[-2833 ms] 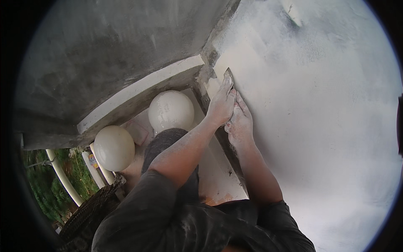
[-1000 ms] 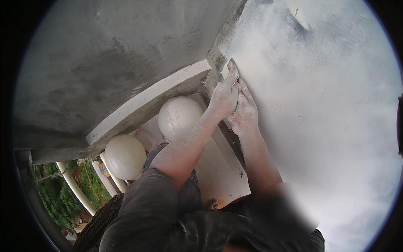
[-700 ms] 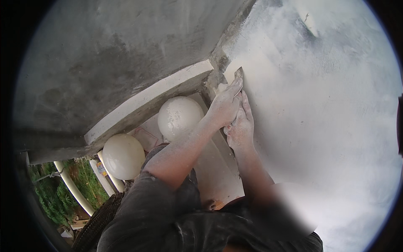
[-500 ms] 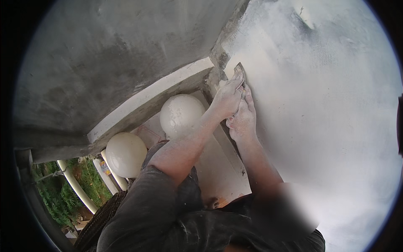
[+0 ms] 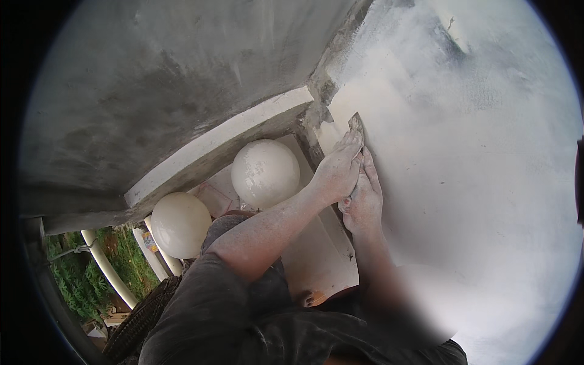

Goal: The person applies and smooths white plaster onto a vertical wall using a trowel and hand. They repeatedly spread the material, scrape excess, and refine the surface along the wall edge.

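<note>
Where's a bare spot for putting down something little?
The pale slab looks bare between the left forearm and right forearm. It's crowded farther ahead, where the left hand and right hand meet at the putty knife, and leftward, where two white globes sit near the knee.

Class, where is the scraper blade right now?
In the head view, the scraper blade is upper right of centre, just beyond the left hand, by the white wall.

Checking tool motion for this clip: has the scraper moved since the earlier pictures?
Yes: the scraper has moved down the picture and slightly right, farther from the right end of the white ledge.
</note>
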Demonstrator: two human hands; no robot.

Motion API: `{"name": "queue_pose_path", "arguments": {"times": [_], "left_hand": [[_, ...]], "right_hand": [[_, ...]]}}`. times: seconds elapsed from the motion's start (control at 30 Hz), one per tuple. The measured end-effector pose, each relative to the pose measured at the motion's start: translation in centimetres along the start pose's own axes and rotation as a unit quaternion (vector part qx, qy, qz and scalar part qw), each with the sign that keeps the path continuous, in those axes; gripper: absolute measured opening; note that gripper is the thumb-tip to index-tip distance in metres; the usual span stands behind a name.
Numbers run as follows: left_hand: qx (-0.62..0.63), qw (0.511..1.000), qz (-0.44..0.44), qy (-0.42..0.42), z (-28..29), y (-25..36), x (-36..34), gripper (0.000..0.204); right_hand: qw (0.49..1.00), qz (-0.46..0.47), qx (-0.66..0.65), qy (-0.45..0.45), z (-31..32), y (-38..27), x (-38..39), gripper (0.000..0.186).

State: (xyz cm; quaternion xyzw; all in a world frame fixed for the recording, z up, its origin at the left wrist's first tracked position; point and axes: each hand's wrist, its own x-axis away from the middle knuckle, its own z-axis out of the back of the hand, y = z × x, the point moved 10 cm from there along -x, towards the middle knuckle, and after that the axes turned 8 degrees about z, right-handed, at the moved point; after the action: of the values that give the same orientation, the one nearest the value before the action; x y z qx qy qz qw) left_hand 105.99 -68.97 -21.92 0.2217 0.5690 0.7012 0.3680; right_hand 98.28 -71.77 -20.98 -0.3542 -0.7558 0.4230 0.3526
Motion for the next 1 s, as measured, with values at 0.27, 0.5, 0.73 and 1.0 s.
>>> {"name": "queue_pose_path", "arguments": {"times": [0.27, 0.5, 0.73, 1.0], "left_hand": [[0.013, 0.997, 0.073, 0.006, 0.7, -1.6, -0.5, 0.048], [0.161, 0.977, 0.131, 0.056, 0.9, -1.8, -0.2, 0.049], [0.270, 0.957, 0.092, 0.062, 0.8, 0.5, -0.8, 0.052], [0.249, 0.944, -0.043, 0.210, 1.4, 5.3, -0.5, 0.051]], "right_hand": [[0.986, -0.050, 0.152, -0.056, 1.1, 1.9, -0.4, 0.052], [0.965, 0.043, 0.221, -0.132, 3.6, -1.2, 0.9, 0.056], [0.680, 0.399, 0.599, -0.142, -3.4, -9.8, 4.5, 0.045], [0.784, 0.462, 0.329, -0.253, -11.8, -13.9, -1.3, 0.025]]}}
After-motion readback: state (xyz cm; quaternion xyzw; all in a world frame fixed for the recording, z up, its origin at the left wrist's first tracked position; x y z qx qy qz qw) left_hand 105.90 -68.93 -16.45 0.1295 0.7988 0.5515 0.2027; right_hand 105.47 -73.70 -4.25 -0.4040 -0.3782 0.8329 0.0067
